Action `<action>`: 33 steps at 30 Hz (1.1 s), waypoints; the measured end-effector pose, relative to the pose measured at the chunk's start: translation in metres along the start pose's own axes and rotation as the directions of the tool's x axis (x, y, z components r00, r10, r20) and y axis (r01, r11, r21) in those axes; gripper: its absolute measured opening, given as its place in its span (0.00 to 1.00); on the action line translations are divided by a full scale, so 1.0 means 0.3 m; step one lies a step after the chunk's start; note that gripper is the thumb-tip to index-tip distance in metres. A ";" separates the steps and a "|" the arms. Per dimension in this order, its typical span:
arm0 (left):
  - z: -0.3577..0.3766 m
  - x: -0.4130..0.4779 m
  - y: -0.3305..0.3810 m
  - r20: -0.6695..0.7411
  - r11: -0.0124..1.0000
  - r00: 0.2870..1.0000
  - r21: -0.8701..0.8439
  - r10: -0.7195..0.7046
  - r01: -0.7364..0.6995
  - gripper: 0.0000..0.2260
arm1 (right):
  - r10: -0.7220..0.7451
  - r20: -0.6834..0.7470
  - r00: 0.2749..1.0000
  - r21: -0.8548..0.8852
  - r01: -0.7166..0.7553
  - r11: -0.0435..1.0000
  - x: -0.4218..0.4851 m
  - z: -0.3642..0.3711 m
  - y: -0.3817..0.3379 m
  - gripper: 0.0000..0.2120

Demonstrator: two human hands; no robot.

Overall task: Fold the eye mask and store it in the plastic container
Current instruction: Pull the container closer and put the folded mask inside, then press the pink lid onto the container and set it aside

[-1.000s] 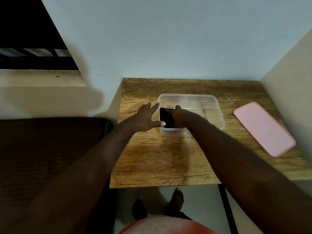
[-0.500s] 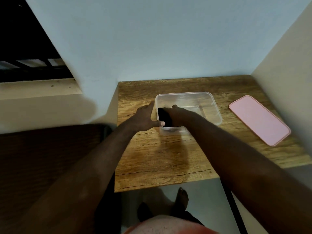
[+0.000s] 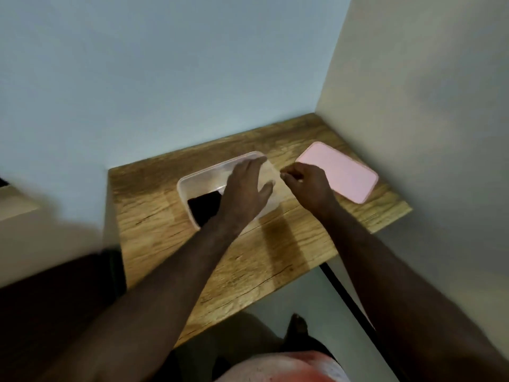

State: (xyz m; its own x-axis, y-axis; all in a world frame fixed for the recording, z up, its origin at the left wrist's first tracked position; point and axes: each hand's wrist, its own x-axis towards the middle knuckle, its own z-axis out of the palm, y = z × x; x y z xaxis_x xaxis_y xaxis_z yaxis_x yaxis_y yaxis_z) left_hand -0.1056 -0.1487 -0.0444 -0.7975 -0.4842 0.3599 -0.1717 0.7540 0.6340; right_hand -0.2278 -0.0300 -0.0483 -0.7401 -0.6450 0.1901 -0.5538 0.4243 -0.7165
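The eye mask (image 3: 205,206) lies in the near-left end of the plastic container (image 3: 209,172).
My left hand (image 3: 245,188) hovers above it, fingers straight; my right hand (image 3: 305,183), loosely curled and empty, hangs beside the pink lid (image 3: 344,172) over the wooden table (image 3: 154,205), tucked into a pale-walled corner.

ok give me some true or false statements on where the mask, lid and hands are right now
1. The black eye mask lies inside the clear container. True.
2. The pink lid is on the container. False: it lies flat on the wooden table, to the container's right.
3. The left hand is over the container with its fingers extended. True.
4. The right hand grips the lid. False: it is beside the lid, fingers loosely curled, holding nothing that shows.
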 end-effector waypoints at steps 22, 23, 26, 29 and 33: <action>0.504 0.145 0.198 0.449 0.988 0.893 0.117 0.041 -0.104 0.28 | 0.335 0.096 0.937 -0.638 -0.200 0.744 0.044 -0.249 0.645 0.13; 0.509 0.147 0.197 0.451 0.989 0.892 0.120 0.027 -0.090 0.28 | 0.327 0.103 0.939 -0.648 -0.186 0.738 0.047 -0.247 0.645 0.13; 0.524 0.146 0.202 0.454 0.989 0.891 0.125 0.010 -0.074 0.28 | 0.310 0.157 0.938 -0.689 -0.121 0.714 0.050 -0.242 0.637 0.12; 0.537 0.141 0.208 0.460 0.989 0.888 0.128 0.013 -0.080 0.26 | 0.312 0.213 0.926 -0.678 -0.090 0.729 0.056 -0.257 0.629 0.13; 0.541 0.148 0.220 0.463 0.986 0.886 0.132 0.029 -0.101 0.25 | 0.247 0.250 0.936 -0.726 0.013 0.688 0.053 -0.282 0.599 0.14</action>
State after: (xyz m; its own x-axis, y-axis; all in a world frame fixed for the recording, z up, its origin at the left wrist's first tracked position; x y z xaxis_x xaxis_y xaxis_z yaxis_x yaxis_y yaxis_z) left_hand -0.2461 -0.0483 -0.0976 -0.9792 -0.2019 0.0205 -0.1651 0.8510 0.4986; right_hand -0.3714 0.0896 -0.1172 -0.7340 -0.6583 -0.1667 -0.6673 0.7448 -0.0031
